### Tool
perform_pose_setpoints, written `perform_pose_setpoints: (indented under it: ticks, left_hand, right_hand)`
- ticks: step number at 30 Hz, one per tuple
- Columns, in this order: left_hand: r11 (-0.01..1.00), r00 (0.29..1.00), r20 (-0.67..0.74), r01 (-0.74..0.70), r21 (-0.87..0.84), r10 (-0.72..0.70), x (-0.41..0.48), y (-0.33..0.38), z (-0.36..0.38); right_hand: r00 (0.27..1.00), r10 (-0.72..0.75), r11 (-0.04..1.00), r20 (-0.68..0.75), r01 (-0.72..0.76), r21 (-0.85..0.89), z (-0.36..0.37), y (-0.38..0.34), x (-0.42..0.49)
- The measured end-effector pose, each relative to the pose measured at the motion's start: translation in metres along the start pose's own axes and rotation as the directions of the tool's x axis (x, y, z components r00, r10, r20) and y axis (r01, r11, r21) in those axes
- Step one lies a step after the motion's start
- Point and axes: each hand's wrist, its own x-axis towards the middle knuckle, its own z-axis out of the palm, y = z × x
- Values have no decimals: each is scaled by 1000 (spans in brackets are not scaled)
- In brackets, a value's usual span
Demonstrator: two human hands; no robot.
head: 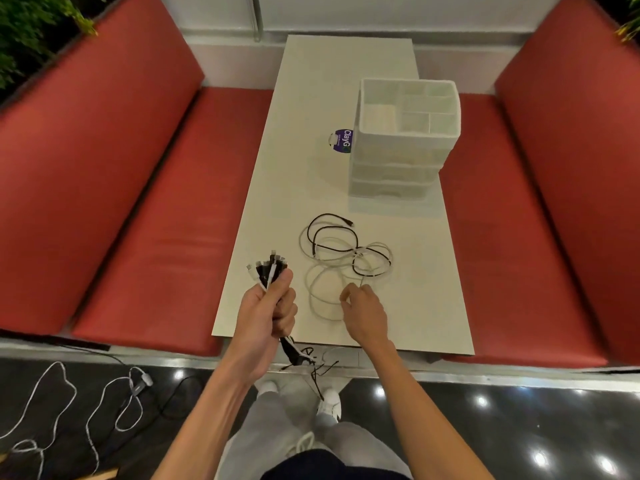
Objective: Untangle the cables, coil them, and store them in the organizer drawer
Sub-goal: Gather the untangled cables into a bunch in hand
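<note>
Fingers (288, 308) of my left hand (265, 317) are clenched round a bundle of black and white cable ends (268, 270), low centre. My right hand (367, 315) pinches a white strand of the tangled cables (341, 249) lying mid-frame on the white table (311, 98). The drawer organizer (398, 168) stands just beyond, toward upper right.

Leaving bare table (298, 98) open left of and beyond the organizer (408, 109); blocking the near middle with tangled cables (332, 248), sprawling just before the drawer fronts (391, 188), crowding that approach.
</note>
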Motion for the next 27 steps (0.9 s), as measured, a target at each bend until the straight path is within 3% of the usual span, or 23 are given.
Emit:
perform_pose_setpoints:
  ticks: [4, 8, 10, 13, 15, 17, 19, 23, 27]
  left_hand:
    - [1000, 1000, 4, -4, -4, 4, 9, -1, -4]
    - [1000, 999, 34, 0, -29, 1, 14, 0, -2]
    - [996, 999, 46, 27, -84, -23, 16, 2, 0]
    - [985, 996, 73, 67, -159, -56, 20, 4, 4]
    - [993, 997, 55, 54, -102, -49, 23, 3, 7]
    - [1000, 999, 33, 17, -13, -16, 25, 1, 11]
    - [999, 999, 28, -28, 28, 27, 25, 0, 17]
    - [995, 997, 19, -77, 69, 76, 25, -4, 26]
    - [982, 993, 30, -114, 151, 111, 21, -6, 36]
  right_hand:
    - [986, 13, 960, -167, 35, 279, -49, -13, -8]
    - [951, 28, 800, -307, 163, 577, -130, -41, -21]
    - [943, 35, 663, -331, 226, 713, -168, -56, -29]
    - [937, 34, 329, -348, 318, 889, -216, -77, -44]
    - [941, 28, 137, -337, 331, 934, -238, -90, -56]
    - [952, 7, 54, -308, 307, 950, -249, -98, -64]
    - [966, -27, 77, -255, 257, 963, -245, -102, -67]
    - [988, -78, 311, -133, 151, 938, -205, -106, -68]
    - [997, -61, 428, -39, 62, 902, -170, -110, -72]
